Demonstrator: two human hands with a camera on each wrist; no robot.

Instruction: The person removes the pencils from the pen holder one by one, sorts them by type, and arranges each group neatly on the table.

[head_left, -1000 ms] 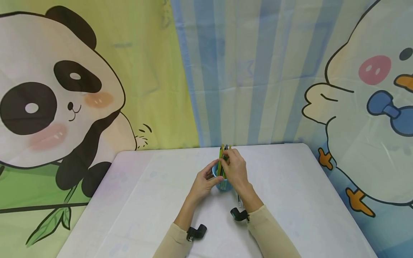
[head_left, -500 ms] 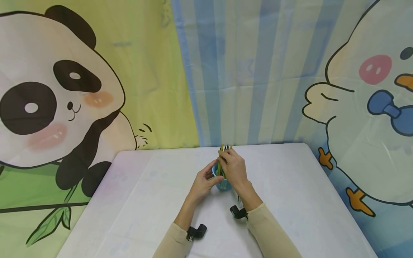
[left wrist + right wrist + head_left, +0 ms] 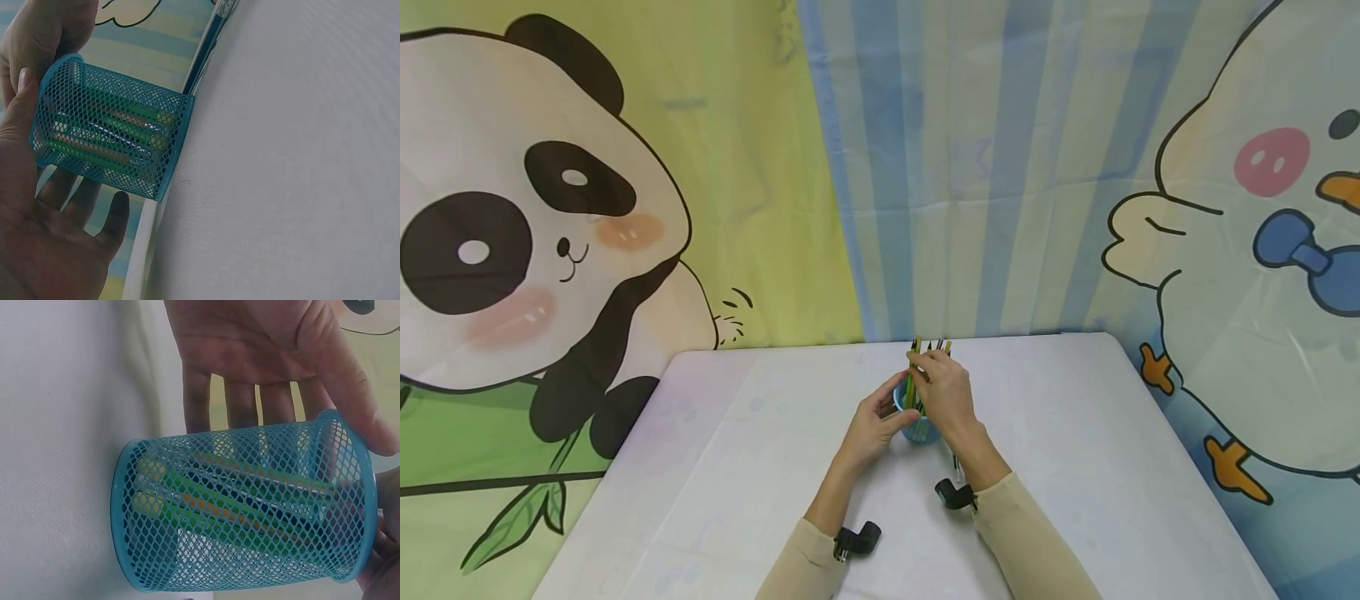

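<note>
A blue mesh pencil cup stands upright on the white table. My left hand holds it from the left, thumb at the rim and fingers round the far side. Green-and-yellow striped pencils stand in it, several of them, with dark ones among them; their lower ends show through the mesh in both wrist views. My right hand is over the cup's mouth and pinches pencils near their upper ends between thumb and fingers. Its fingertips are partly hidden behind the cup rim in the right wrist view.
A slim dark-blue and silvery pencil or pen lies on the table beside the cup, partly under my right forearm in the head view. The table's far edge is just behind the cup, with printed curtains beyond.
Some pencil tops have fanned out to the right above my right hand. That hand has shifted very slightly left; the left hand and the cup have stayed put.
</note>
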